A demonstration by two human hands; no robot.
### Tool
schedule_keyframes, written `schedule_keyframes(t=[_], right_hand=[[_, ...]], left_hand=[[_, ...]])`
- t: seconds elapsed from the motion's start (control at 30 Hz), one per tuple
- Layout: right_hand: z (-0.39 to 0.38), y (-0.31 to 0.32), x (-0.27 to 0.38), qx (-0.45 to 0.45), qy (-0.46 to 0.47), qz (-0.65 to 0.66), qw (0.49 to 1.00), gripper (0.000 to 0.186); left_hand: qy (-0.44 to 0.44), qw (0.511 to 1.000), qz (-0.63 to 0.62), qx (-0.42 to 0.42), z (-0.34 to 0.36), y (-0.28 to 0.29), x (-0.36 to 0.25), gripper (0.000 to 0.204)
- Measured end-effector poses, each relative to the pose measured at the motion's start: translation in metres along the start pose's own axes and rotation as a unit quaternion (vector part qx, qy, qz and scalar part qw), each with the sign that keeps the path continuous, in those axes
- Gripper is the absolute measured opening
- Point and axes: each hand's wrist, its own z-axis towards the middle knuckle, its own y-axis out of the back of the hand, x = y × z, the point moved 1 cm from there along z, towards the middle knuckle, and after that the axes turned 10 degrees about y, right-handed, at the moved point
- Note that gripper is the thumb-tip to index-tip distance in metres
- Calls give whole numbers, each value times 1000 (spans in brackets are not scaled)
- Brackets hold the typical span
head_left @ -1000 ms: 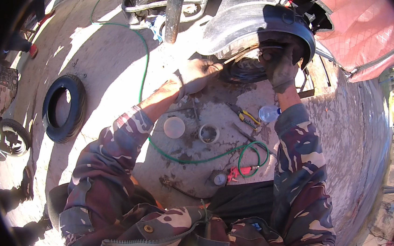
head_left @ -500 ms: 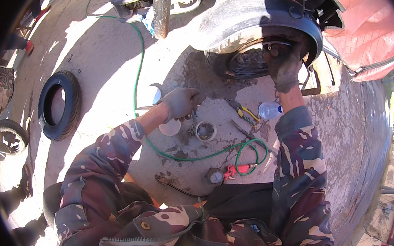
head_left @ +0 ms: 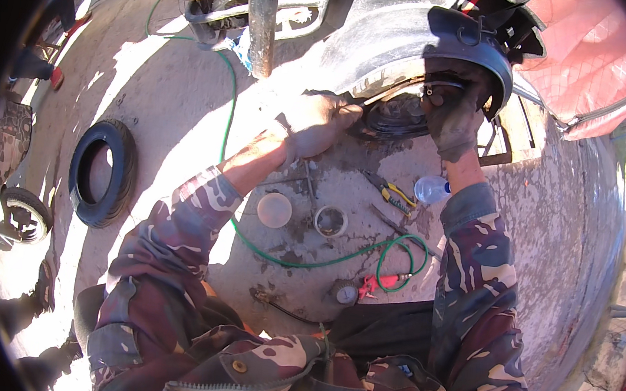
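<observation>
A dark wheel (head_left: 394, 121) sits under a black fender (head_left: 446, 39), with its rim partly in shadow. My left hand (head_left: 315, 129), in a dirty grey glove, is at the wheel's left edge with its fingers closed. A thin tan strip (head_left: 395, 91) runs from those fingertips across the wheel; I cannot tell whether it is a held stick or part of the rim. My gloved right hand (head_left: 454, 126) is closed at the wheel's right side, its fingers partly lost in shadow. A small pale metal tip (head_left: 429, 91) shows by them.
On the concrete lie yellow-handled pliers (head_left: 391, 195), a clear bottle (head_left: 432, 189), an open round tin (head_left: 331, 222), a round lid (head_left: 274, 210), a green hose (head_left: 307, 264) and a red inflator (head_left: 380, 283) with a gauge. A loose tyre (head_left: 103, 173) stands left; a metal post (head_left: 262, 23) rises ahead.
My left hand has moved forward from above the tin and lid to the wheel's left edge. My right hand stays at the wheel. The view has shifted slightly.
</observation>
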Motion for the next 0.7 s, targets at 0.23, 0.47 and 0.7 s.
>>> schedule_keyframes(t=[0.23,0.47,0.7], right_hand=[[-1,-4,1,88,-19,-16,996,68],[-4,-5,1,20,-7,15,1000,68],[2,-6,-1,-25,-4,17,1000,65]], left_hand=[[-24,996,89,-6,-8,-14,59,44],[46,996,-44,70,-27,-18,76,40],[24,999,14,22,-23,7,21,52]])
